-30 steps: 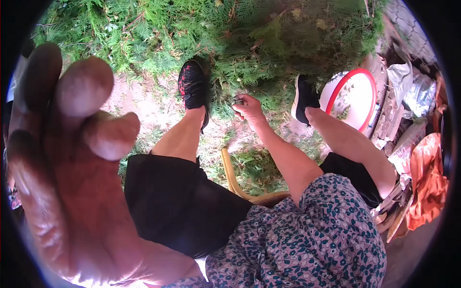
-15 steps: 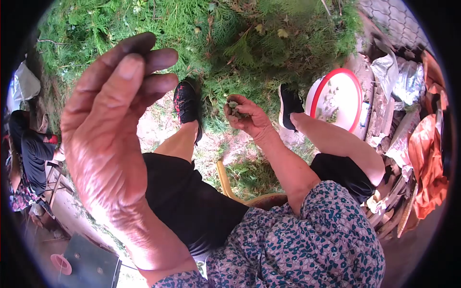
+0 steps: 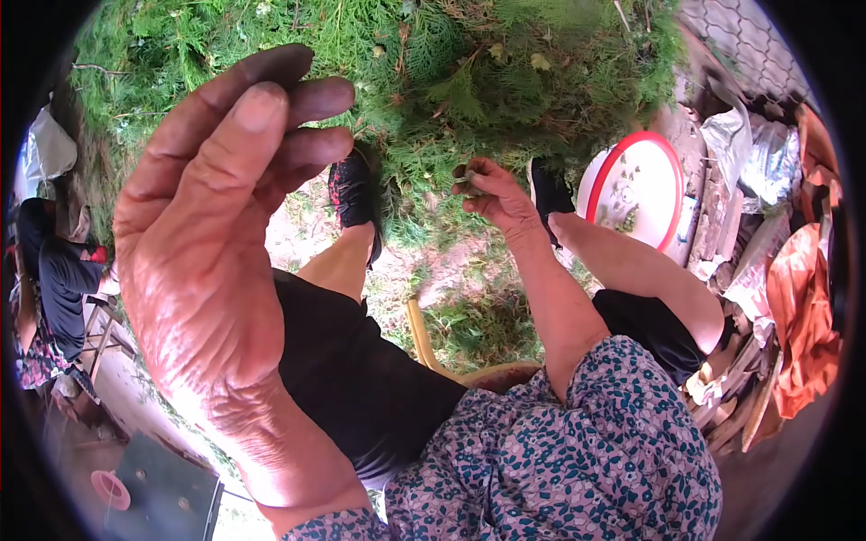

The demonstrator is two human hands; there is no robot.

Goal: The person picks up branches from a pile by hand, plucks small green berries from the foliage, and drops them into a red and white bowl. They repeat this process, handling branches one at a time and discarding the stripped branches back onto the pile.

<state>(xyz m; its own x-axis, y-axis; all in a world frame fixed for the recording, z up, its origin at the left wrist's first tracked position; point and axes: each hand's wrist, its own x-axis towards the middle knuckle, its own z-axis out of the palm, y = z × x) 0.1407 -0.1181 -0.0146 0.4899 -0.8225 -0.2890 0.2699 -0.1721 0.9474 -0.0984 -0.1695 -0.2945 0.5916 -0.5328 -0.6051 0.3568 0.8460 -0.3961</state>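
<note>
This is a garden or yard outside a home. A big green bush point(image 3: 433, 81) grows over bare dirt and grass. Right of the bush is a wire fence point(image 3: 740, 36), with a white bowl point(image 3: 636, 189) and old bags point(image 3: 758, 153) below it.

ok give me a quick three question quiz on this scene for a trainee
1. True or false: the right hand rests inside the red-rimmed basin.
2. Which hand is raised close to the camera, fingers bunched together?
3. What does the right hand pinch? A green sprigs, B a knife, C a shoe.
Key: 1 false, it is at the green branches, apart from the basin. 2 the left hand. 3 A.
</note>
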